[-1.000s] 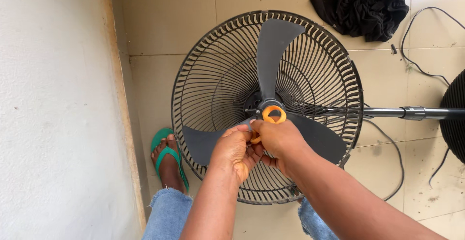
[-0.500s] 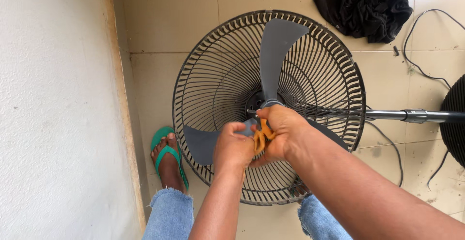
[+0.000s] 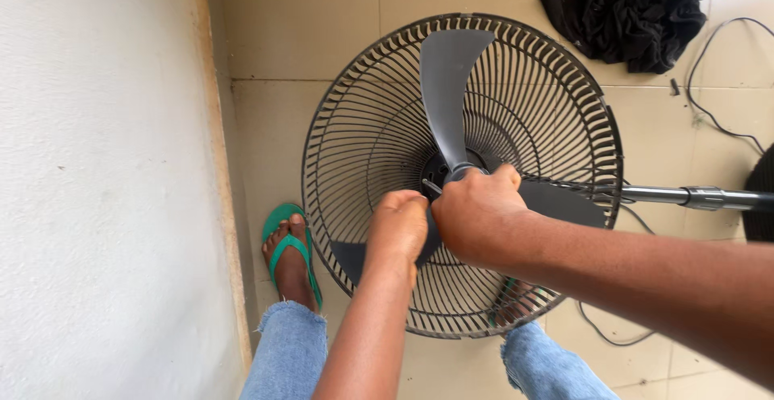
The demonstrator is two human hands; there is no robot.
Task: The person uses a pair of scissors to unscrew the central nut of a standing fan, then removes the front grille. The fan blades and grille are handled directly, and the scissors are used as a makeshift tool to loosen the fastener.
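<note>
At the centre of the frame, both hands are closing around the hub of the dark grey three-bladed plastic fan blade (image 3: 448, 85), sitting inside the round black wire grille (image 3: 355, 126). The left hand (image 3: 399, 227) is pinching beside the hub while the right hand (image 3: 477, 210) is gripping over it. Keeping the blade steady with one hand and pressure square on the hub seems wise.

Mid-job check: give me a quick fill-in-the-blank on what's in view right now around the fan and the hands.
1. Both hands, left hand and right hand, meet at the ____ of the dark grey plastic fan blades.
2. The blades sit inside a round black wire ____.
3. The foot beside the wall wears a ____ flip-flop.
4. A crumpled ____ cloth lies on the tiled floor.

Missing words: hub; guard; green; black
</note>
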